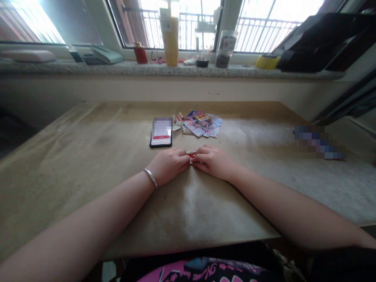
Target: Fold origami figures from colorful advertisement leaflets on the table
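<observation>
A small red and white piece of paper (191, 154) is pinched between both hands over the middle of the table. My left hand (169, 164), with a silver bangle at the wrist, has its fingers closed on the paper's left side. From the other side, my right hand (215, 161) grips it with bent fingers. Most of the paper is hidden by the fingertips, so its folds cannot be made out. Just beyond the hands lies a loose pile of colourful printed paper pieces (204, 124). Some red and white paper scraps (177, 120) sit at the pile's left.
A phone (161, 133) with a lit screen lies beyond my left hand. A blurred bluish packet (319, 143) rests at the table's right. Along the granite windowsill (108, 69) stand a tall yellow container (170, 43), a red jar (140, 54) and a yellow tape roll (268, 62).
</observation>
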Tool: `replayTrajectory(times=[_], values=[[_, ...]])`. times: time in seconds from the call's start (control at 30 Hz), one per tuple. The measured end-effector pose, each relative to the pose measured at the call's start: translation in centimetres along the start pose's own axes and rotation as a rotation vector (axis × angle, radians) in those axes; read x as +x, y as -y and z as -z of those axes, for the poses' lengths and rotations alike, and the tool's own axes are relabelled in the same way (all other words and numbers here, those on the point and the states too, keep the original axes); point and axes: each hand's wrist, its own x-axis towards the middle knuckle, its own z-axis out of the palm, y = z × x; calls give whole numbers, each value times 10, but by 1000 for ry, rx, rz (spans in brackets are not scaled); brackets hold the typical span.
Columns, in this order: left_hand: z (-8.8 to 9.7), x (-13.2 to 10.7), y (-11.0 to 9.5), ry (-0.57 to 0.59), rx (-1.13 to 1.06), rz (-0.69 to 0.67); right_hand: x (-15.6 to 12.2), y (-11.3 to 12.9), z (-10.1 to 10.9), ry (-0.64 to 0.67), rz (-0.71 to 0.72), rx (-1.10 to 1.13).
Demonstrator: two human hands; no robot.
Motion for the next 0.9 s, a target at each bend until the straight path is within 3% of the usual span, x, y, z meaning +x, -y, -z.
replayTrajectory(times=[0.17, 0.4, 0.63, 0.9], values=[[0, 0, 1, 1, 13, -12, 4, 6, 3, 17, 45, -108], [-3, 1, 3, 3, -10, 51, 4, 8, 3, -7, -59, -41], [1, 0, 3, 17, -12, 47, 7, 11, 3, 54, 18, -198], [2, -4, 6, 6, -136, 16, 4, 10, 3, 34, -118, -101]])
